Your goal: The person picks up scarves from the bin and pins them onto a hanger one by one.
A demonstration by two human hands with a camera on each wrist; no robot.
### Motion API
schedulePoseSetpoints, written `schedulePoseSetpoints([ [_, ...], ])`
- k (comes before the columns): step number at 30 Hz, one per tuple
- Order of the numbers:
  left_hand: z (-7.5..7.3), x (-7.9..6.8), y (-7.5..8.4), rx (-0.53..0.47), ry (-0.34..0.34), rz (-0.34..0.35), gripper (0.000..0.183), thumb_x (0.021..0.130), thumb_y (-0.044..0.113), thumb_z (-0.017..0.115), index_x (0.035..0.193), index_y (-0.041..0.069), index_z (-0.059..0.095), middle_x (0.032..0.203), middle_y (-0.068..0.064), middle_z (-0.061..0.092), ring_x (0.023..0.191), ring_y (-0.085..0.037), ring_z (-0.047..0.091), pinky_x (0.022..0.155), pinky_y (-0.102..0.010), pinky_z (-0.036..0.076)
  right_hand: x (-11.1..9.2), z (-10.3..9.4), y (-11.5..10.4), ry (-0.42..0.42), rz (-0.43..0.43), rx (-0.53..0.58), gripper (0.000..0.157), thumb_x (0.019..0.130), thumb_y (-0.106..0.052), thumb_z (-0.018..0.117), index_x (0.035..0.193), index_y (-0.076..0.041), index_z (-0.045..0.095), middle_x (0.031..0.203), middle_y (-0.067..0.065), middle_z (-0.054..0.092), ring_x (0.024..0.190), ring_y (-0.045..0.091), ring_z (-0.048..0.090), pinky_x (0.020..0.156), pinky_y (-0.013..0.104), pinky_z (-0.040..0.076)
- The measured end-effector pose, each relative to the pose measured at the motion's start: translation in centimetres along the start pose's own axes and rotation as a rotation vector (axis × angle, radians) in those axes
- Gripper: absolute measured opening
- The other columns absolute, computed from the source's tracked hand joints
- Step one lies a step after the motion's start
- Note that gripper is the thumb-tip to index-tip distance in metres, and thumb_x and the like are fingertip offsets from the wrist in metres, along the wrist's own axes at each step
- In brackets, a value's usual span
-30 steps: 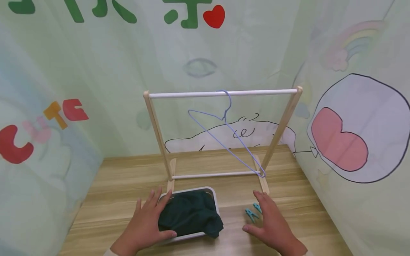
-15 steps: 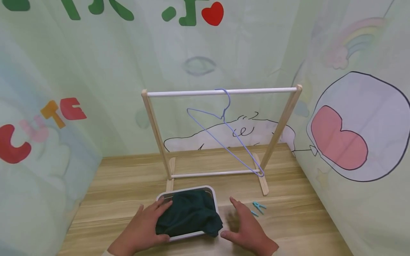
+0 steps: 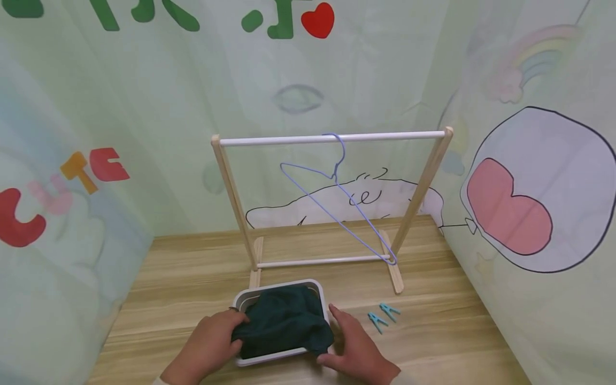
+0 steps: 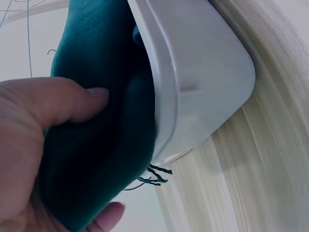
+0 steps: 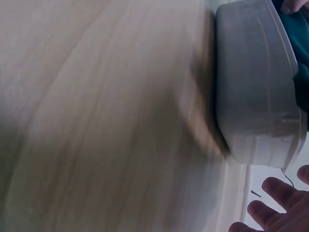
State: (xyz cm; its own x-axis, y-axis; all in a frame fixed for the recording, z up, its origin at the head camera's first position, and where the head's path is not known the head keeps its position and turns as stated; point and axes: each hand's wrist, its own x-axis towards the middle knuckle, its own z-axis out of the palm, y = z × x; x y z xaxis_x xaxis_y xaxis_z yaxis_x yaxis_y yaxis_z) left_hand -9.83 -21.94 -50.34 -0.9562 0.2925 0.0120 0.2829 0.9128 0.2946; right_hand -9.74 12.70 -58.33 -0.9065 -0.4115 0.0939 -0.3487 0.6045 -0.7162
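Observation:
A dark green scarf [image 3: 281, 315] lies bunched in a light grey plastic basin [image 3: 274, 356], one end draped over the near right rim. My left hand [image 3: 214, 337] grips the scarf at the basin's left side. In the left wrist view, the thumb [image 4: 79, 101] presses on top of the fabric with fingers underneath, and twisted fringe [image 4: 155, 176] hangs by the basin wall [image 4: 207, 72]. My right hand [image 3: 358, 347] is at the basin's right side, thumb near the draped end. Its fingers [image 5: 280, 193] are spread and hold nothing in the right wrist view.
Behind the basin stands a wooden rack with a white top bar [image 3: 269, 140]. A blue wire hanger [image 3: 336, 171] hangs from it, tilted. Two teal clothespins [image 3: 377, 318] lie on the wooden table [image 3: 433, 315], right of my right hand. Printed curtains enclose the table.
My right hand has moved left from over the clothespins to the basin, uncovering both. My left hand has gone from spread above the basin's left edge to gripping the scarf.

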Motion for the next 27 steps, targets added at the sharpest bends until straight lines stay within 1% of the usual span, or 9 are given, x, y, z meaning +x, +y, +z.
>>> schedulePoseSetpoints([
  [5,-0.1,0.0,0.2,0.019,0.019,-0.015,0.026,0.073,0.009,0.086,0.092,0.019,0.071,0.092,0.005,0.071,0.089,-0.018,0.071,0.075,-0.046,0.053,0.1,0.5,-0.2,-0.036,0.013,0.008,0.103,0.083,-0.053,0.087,0.161,-0.008,0.038,0.156,0.018,0.051,0.141,0.039,0.051,0.113,0.062,0.043],
  [9,-0.3,0.1,0.2,0.028,0.014,-0.027,0.023,0.076,0.009,0.085,0.088,0.020,0.068,0.088,0.006,0.069,0.083,-0.016,0.070,0.074,-0.044,0.054,0.0,0.8,0.0,-0.016,-0.007,-0.003,0.101,0.085,-0.057,0.084,0.161,-0.008,0.039,0.155,0.018,0.052,0.141,0.039,0.052,0.112,0.061,0.044],
  [13,-0.5,0.2,0.1,0.027,-0.006,-0.045,0.024,0.075,0.008,0.084,0.088,0.020,0.067,0.088,0.006,0.069,0.082,-0.018,0.068,0.073,-0.046,0.053,0.0,1.1,0.1,0.005,-0.038,-0.005,0.101,0.085,-0.059,0.083,0.162,-0.011,0.038,0.155,0.016,0.053,0.139,0.036,0.053,0.111,0.057,0.046],
  [18,-0.7,0.1,-0.2,0.015,-0.054,-0.089,0.027,0.072,0.007,0.084,0.089,0.020,0.067,0.088,0.005,0.069,0.082,-0.019,0.067,0.070,-0.048,0.049,0.2,1.4,0.0,0.003,-0.043,0.009,0.100,0.086,-0.059,0.081,0.163,-0.014,0.037,0.154,0.013,0.054,0.137,0.033,0.054,0.111,0.056,0.046],
  [22,-0.9,0.2,-0.3,0.018,-0.090,-0.127,0.022,0.078,0.007,0.081,0.093,0.017,0.068,0.089,0.003,0.068,0.081,-0.019,0.065,0.073,-0.050,0.051,0.3,1.5,-0.3,0.010,-0.023,-0.004,0.096,0.088,-0.057,0.080,0.162,-0.012,0.037,0.155,0.013,0.053,0.139,0.034,0.054,0.112,0.057,0.045],
  [24,-1.0,0.2,-0.3,0.019,-0.084,-0.130,0.019,0.081,0.007,0.079,0.094,0.016,0.069,0.090,0.002,0.069,0.083,-0.019,0.065,0.077,-0.051,0.053,0.4,1.5,-0.4,0.017,-0.014,-0.013,0.095,0.089,-0.057,0.079,0.161,-0.011,0.038,0.155,0.013,0.053,0.139,0.034,0.054,0.112,0.057,0.045],
  [27,-1.1,0.2,-0.3,-0.011,-0.045,-0.127,0.014,0.084,0.009,0.077,0.094,0.016,0.069,0.090,0.002,0.070,0.082,-0.018,0.065,0.079,-0.049,0.054,0.5,1.6,-0.6,0.020,0.002,-0.014,0.093,0.090,-0.058,0.078,0.160,-0.010,0.038,0.156,0.012,0.052,0.140,0.033,0.054,0.112,0.057,0.045],
])
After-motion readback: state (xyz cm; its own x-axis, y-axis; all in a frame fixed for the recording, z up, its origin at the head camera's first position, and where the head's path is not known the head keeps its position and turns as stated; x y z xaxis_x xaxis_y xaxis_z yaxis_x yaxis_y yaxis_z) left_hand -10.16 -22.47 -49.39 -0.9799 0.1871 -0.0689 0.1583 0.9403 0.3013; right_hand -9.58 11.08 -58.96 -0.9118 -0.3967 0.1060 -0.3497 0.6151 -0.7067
